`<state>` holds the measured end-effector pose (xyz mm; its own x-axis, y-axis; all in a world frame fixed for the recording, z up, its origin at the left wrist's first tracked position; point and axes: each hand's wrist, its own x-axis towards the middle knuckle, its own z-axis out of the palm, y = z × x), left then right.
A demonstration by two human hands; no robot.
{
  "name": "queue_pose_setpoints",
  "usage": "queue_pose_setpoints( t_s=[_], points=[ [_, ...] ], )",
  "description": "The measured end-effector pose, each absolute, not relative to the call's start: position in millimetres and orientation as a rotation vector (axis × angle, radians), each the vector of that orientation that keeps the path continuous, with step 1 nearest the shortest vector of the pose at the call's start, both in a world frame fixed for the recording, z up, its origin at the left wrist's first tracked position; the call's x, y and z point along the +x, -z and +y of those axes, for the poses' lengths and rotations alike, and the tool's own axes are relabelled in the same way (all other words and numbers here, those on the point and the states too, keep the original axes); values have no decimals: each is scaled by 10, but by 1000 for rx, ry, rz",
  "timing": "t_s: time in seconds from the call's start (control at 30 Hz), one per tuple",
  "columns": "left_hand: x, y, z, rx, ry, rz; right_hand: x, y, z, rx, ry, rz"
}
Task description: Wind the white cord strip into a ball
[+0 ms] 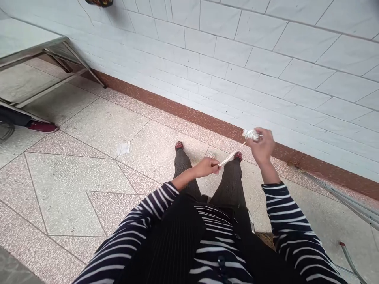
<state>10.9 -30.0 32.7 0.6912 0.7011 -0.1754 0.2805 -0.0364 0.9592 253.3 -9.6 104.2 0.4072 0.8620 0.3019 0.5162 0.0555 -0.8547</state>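
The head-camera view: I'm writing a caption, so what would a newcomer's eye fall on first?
Probably the wound white bundle of cord or yarn in the raised right hand, with a thin, pale strand stretching straight down to the left hand. Next, likely, the dark-and-white striped sleeves reaching up from below, and the white tiled wall with its reddish-brown base strip beyond the hands.
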Motion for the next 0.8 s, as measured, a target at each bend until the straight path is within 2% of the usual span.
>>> queue_pose_setpoints(
  t_s=[0.2, 0.3, 0.4, 0.6, 0.8],
  points=[
    [-40, -788, -57, 1631, -547, 806, 2277, -274, -563, -1545, -937, -1320],
    [-11, -697, 246, 1629, -616, 910, 2059, -256, -859, -1379, -1235, -1330],
    [80, -466, 368, 1656, -583, 939, 1973, -453, -986, -1232, -1384, -1256],
    [339, -190, 64, 1510, -447, 741, 2096, -814, -700, -1093, -1312, -903],
    [302, -365, 45, 1399, -411, 650, 2170, -646, -449, -1391, -978, -1056]
  ],
)
